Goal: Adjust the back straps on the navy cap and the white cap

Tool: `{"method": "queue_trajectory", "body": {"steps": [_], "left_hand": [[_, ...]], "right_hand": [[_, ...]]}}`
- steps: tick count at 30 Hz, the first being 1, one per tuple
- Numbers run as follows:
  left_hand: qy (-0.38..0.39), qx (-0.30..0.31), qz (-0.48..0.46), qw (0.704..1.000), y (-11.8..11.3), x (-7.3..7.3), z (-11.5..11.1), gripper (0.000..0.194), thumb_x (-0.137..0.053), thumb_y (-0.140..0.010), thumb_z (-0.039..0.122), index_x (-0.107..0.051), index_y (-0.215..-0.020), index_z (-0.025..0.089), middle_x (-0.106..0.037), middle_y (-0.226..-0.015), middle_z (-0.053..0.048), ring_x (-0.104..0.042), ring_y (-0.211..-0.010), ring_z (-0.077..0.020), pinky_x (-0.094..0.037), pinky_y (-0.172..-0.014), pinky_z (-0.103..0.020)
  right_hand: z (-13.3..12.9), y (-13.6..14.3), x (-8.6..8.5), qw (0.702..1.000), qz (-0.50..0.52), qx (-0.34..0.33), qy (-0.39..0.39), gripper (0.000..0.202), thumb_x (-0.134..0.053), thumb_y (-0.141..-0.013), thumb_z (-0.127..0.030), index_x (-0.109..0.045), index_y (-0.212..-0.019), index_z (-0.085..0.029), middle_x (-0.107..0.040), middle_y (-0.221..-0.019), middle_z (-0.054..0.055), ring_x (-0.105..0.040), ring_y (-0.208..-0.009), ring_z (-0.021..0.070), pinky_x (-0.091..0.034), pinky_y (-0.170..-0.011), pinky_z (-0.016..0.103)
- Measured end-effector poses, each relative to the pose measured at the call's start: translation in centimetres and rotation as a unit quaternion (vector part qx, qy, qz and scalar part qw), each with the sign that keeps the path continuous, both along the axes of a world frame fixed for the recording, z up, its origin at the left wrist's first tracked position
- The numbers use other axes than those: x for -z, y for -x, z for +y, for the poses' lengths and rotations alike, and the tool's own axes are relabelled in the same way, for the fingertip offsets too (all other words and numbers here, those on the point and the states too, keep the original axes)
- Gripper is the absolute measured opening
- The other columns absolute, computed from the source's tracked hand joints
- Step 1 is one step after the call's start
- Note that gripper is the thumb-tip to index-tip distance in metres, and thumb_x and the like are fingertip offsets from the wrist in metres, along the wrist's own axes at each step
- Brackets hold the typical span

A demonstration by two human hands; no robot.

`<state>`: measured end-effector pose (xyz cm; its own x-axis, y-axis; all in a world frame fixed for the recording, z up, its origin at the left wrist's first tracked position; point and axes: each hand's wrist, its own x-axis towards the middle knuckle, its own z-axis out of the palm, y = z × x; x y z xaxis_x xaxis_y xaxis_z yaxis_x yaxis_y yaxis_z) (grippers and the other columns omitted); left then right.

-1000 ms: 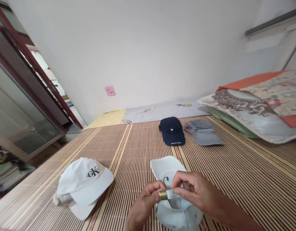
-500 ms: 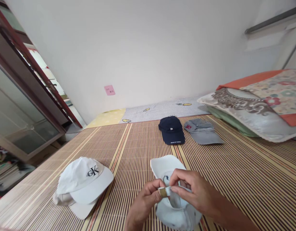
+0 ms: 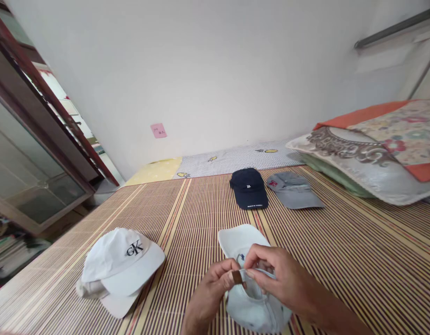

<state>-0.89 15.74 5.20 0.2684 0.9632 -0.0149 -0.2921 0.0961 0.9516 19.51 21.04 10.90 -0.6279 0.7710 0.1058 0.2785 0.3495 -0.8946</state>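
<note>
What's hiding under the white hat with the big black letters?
Under the white cap, a second pale brim and some beige cloth poke out, probably another cap. The rest is covered, so I can't tell what else is there.

Left hand (image 3: 210, 291) was found curled, thumb (image 3: 226, 281) set against bent fingers (image 3: 222, 267) in a pinch. Right hand (image 3: 283, 274) was likewise pinched, close beside the left. Right forearm (image 3: 335, 309) extended bare toward the lower right.

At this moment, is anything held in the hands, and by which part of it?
Yes, the pale cap, by its back strap: the left hand pinches it at the clasp, the right hand just beside.
</note>
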Motion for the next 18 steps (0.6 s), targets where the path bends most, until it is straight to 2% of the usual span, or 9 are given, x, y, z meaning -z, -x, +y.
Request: {"method": "queue_trajectory", "body": {"steps": [7, 14, 18], "left_hand": [[0.004, -0.005, 0.000, 1.000, 0.0, -0.3, 0.2, 0.040, -0.075, -0.088, 0.053, -0.059, -0.076, 0.017, -0.045, -0.066, 0.004, -0.032, -0.061, -0.0104, -0.024, -0.058, -0.025], [0.013, -0.002, 0.005, 1.000, -0.1, 0.0, 0.2, 0.039, -0.076, -0.087, 0.052, -0.058, -0.076, 0.018, -0.045, -0.065, 0.004, -0.030, -0.058, -0.0094, -0.022, -0.056, -0.025], [0.019, -0.008, -0.014, 1.000, -0.2, 0.1, 0.2, 0.041, -0.077, -0.085, 0.053, -0.058, -0.077, 0.018, -0.046, -0.065, 0.004, -0.030, -0.057, -0.0091, -0.022, -0.055, -0.025]], "right_hand": [[-0.3, 0.0, -0.1, 0.999, 0.021, -0.007, 0.038, 0.008, -0.063, -0.090, -0.022, -0.066, -0.083, -0.022, -0.062, -0.064, -0.006, -0.062, -0.059, 0.0128, -0.045, -0.061, 0.026], [-0.7, 1.2, 0.0, 0.996, 0.053, -0.011, 0.078, 0.005, -0.063, -0.087, -0.020, -0.064, -0.083, -0.021, -0.060, -0.060, -0.007, -0.063, -0.055, 0.0128, -0.047, -0.058, 0.024], [-0.4, 0.4, -0.3, 0.995, 0.057, -0.038, 0.072, 0.016, -0.061, -0.096, -0.036, -0.067, -0.095, -0.021, -0.067, -0.070, -0.003, -0.066, -0.064, 0.0159, -0.049, -0.064, 0.027]]}}
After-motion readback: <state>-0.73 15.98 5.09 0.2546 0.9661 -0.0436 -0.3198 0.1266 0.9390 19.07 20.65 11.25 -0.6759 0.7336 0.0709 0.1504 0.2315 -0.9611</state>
